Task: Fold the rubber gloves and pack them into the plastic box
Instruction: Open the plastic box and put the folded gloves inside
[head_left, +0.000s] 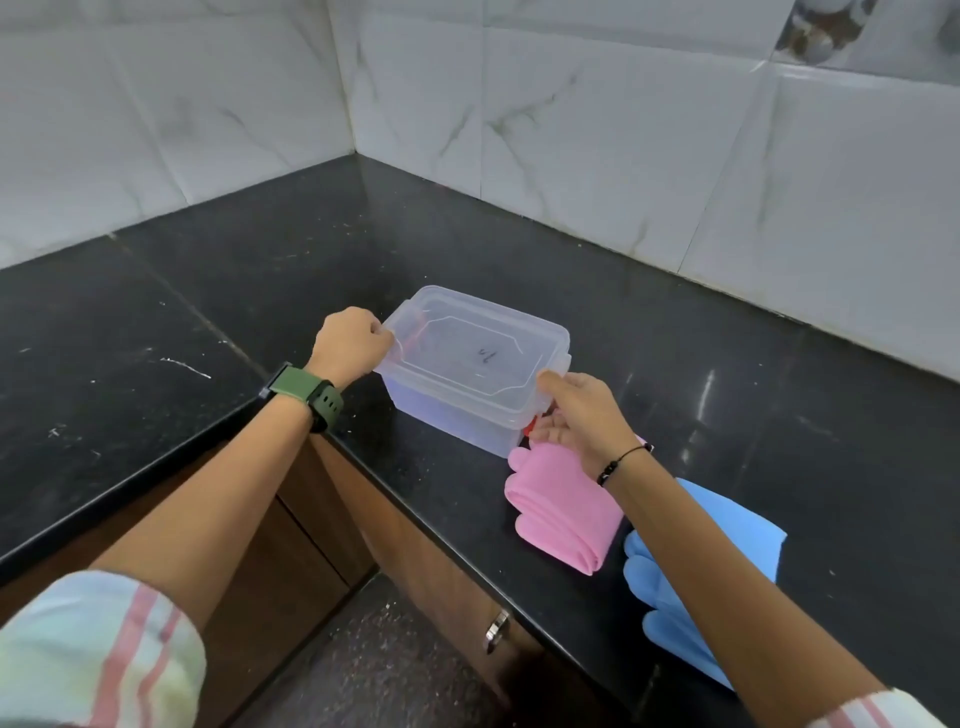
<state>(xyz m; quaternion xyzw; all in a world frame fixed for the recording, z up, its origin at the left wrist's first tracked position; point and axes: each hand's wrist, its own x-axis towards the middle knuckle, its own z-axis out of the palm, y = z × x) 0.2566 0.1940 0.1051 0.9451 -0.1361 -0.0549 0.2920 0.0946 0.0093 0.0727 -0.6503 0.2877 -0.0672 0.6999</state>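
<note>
Both hands work the plastic box (470, 374) on the black counter (260, 270): left hand (353, 340) pinching the lid's far-left edge, right hand (576, 410) gripping its near-right clasp, presumably to open it, folded pink gloves (558, 512) just beside, blue gloves (711, 571) beyond those.

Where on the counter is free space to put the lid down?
Bare counter lies between the plastic box and the tiled wall, also left of the left hand. Crowded: near edge, pink gloves, blue gloves.
</note>
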